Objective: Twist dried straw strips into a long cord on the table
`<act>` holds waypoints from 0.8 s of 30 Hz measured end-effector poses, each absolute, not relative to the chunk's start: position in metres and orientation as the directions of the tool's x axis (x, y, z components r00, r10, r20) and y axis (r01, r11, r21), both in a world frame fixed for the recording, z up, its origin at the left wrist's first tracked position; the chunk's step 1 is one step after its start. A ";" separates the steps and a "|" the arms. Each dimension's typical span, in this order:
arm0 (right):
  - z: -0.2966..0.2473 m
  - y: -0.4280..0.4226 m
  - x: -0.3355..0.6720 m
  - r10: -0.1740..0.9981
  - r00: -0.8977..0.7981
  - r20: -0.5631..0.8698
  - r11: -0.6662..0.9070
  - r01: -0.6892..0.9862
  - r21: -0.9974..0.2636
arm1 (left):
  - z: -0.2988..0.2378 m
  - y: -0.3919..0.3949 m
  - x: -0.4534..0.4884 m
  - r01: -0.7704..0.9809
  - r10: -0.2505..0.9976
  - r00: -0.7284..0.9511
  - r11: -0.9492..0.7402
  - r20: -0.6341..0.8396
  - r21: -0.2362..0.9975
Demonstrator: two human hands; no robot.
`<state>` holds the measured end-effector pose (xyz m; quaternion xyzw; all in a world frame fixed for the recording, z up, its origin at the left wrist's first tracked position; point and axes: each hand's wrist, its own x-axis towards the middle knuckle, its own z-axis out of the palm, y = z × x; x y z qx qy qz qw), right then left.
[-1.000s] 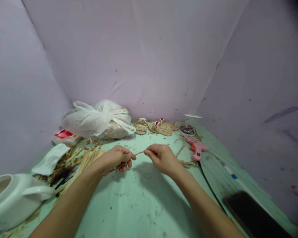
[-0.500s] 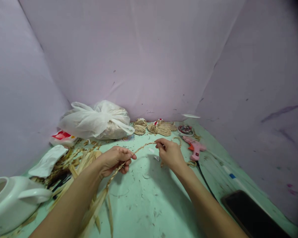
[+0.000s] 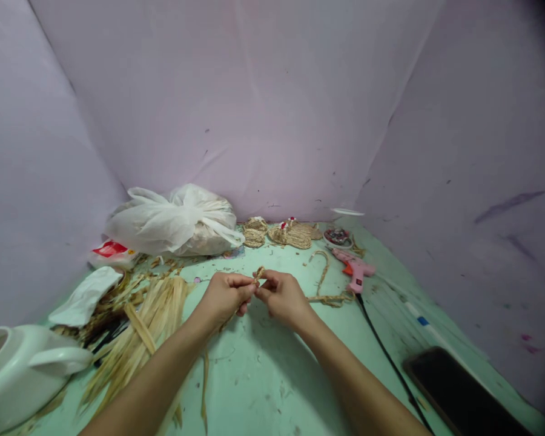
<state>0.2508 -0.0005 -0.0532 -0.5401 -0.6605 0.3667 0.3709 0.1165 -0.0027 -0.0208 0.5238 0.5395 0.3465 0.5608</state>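
A thin tan braid of dry plant fibre (image 3: 259, 274) shows as a small bend between my fingertips, above the middle of the green table. My left hand (image 3: 229, 295) pinches it from the left side. My right hand (image 3: 280, 297) grips the same bend from the right, and the two hands almost touch. Most of the braid is hidden behind my left hand and forearm; a loose strand (image 3: 204, 387) hangs below. Beyond my right wrist, another braided cord (image 3: 322, 266) lies curved on the table. Flat dry strips (image 3: 158, 303) are spread beside my left forearm.
A pink glue gun (image 3: 356, 269) with a black cord lies right, near a dark phone (image 3: 463, 393). Woven slipper-like pieces (image 3: 295, 235) and a small dish of beads (image 3: 338, 237) stand behind. At left are a white plastic bag (image 3: 177, 221) and a white pitcher (image 3: 22, 369).
My right hand has moved left to meet my left hand. The braid, stretched between them before, is now bent over at the fingertips. The curved cord behind shows more fully.
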 end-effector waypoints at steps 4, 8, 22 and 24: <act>-0.059 0.002 0.249 0.990 -0.108 0.086 0.116 0.308 -0.944 | -0.028 -0.001 0.118 0.259 0.976 0.094 0.168 -0.198 0.951; -0.054 0.003 0.252 0.984 -0.158 0.084 0.124 0.262 -0.957 | -0.030 0.001 0.115 0.282 0.981 0.053 0.162 -0.184 0.946; -0.043 -0.002 0.254 0.989 -0.131 0.075 0.092 0.126 -0.988 | -0.025 0.001 0.109 0.423 0.978 0.161 0.050 -0.130 0.905; -0.039 -0.002 0.256 0.988 -0.151 0.021 0.034 0.082 -0.996 | -0.021 0.001 0.107 0.380 0.968 0.203 0.060 -0.147 0.923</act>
